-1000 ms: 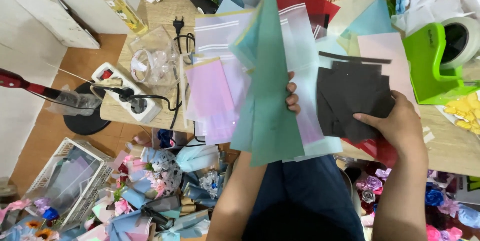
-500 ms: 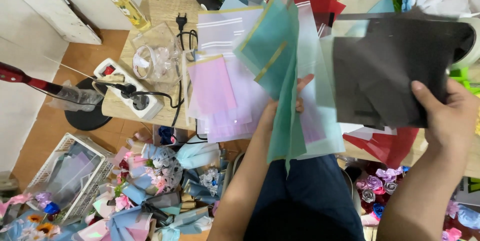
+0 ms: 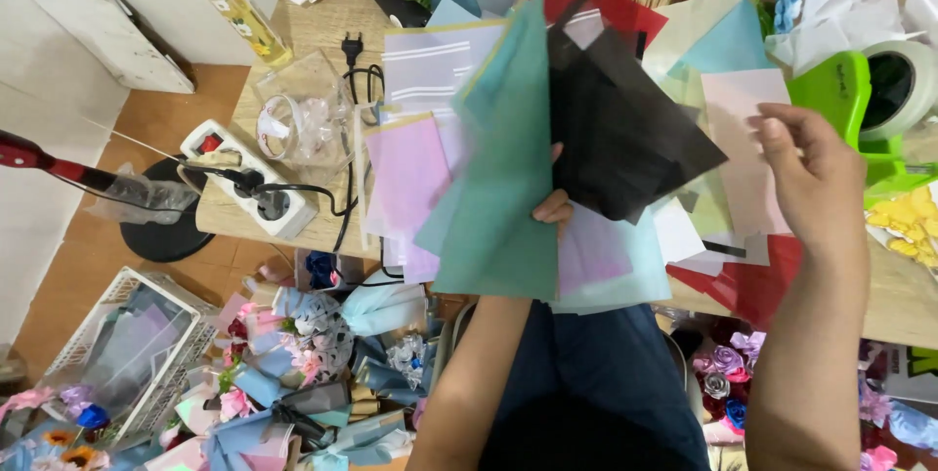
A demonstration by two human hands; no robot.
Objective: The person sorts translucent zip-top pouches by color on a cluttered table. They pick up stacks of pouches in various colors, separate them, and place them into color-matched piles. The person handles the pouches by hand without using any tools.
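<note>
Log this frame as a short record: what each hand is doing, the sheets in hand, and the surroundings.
Left hand: grips a fan of sheets from behind, fingers mostly hidden
Sheets held: teal sheet in front, black sheet, pink sheet
Right hand: raised, open, holds nothing, beside the black sheet
Table: power strip, green tape dispenser
Floor: paper flower bouquets

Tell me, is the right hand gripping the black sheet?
No, the right hand is open and apart from the black sheet, which rests in the left hand's fan.
</note>
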